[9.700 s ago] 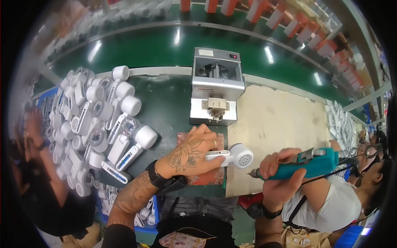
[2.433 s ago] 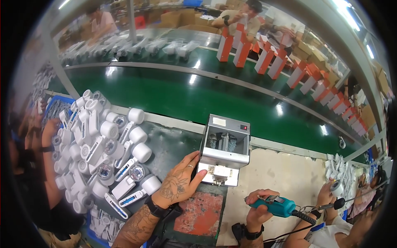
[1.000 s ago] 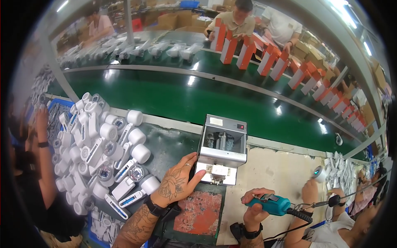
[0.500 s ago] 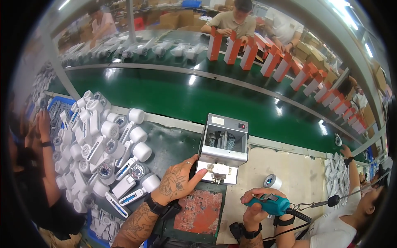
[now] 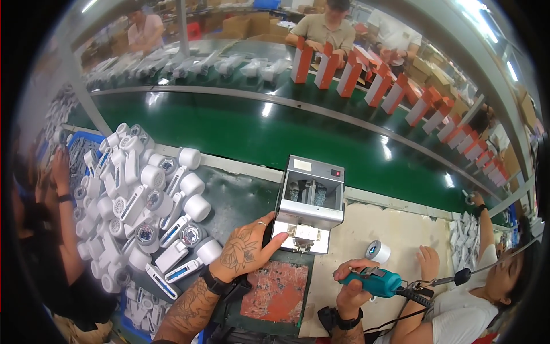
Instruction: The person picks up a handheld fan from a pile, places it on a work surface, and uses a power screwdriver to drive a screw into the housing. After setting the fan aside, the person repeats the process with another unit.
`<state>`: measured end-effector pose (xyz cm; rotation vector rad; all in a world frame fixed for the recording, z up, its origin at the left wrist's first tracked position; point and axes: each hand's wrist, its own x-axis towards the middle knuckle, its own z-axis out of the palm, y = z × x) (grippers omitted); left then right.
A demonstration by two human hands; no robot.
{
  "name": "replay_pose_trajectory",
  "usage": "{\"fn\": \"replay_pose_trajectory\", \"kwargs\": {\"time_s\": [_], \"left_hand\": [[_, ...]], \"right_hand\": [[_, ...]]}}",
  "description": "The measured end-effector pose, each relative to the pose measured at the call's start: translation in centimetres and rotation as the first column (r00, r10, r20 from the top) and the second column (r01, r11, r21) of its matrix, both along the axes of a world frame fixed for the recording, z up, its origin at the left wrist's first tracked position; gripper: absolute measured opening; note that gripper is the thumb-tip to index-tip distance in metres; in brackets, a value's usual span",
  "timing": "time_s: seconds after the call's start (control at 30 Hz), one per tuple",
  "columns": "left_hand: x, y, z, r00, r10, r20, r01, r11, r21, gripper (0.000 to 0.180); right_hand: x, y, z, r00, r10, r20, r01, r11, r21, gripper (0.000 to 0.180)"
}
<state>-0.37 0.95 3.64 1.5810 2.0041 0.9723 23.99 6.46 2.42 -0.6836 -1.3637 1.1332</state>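
My left hand (image 5: 247, 249) rests flat with fingers apart, fingertips at the lower left corner of a grey metal box machine (image 5: 309, 203). It holds nothing. My right hand (image 5: 350, 286) grips a teal electric screwdriver (image 5: 375, 283), tip pointing left, cable trailing right. A small white round part with a dark lens (image 5: 377, 251) lies on the tan mat (image 5: 389, 229) just above the screwdriver. A worn red pad (image 5: 276, 291) lies below the machine, between my hands.
A heap of white handheld devices (image 5: 152, 200) fills the bench at left. A green conveyor belt (image 5: 321, 135) runs behind, with orange-and-white boxes (image 5: 366, 80) beyond it. Another person's hand (image 5: 427, 261) rests on the mat at right; a person sits at far left.
The view has tilted up from the bench to the conveyor. The white device formerly held under the screwdriver is gone from my hands; my left hand now rests by the machine.
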Motion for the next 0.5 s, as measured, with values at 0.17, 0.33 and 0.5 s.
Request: {"fn": "replay_pose_trajectory", "kwargs": {"time_s": [0.17, 0.33, 0.5], "left_hand": [[-0.02, -0.10, 0.03, 1.000, 0.001, -0.013, -0.001, 1.000, 0.003, 0.064], [0.03, 0.02, 0.12, 1.000, -0.001, 0.015, 0.001, 1.000, -0.004, 0.064], [0.13, 0.01, -0.11, 1.000, 0.009, 0.000, -0.009, 1.000, 0.024, 0.062]], "right_hand": [[-0.17, -0.08, 0.12, 1.000, -0.010, 0.004, 0.010, 1.000, 0.004, 0.066], [0.17, 0.13, -0.28, 0.997, 0.056, -0.052, -0.055, 0.998, 0.025, 0.059], [0.11, 0.09, -0.20, 0.997, 0.066, -0.037, -0.065, 0.997, 0.038, 0.057]]}}
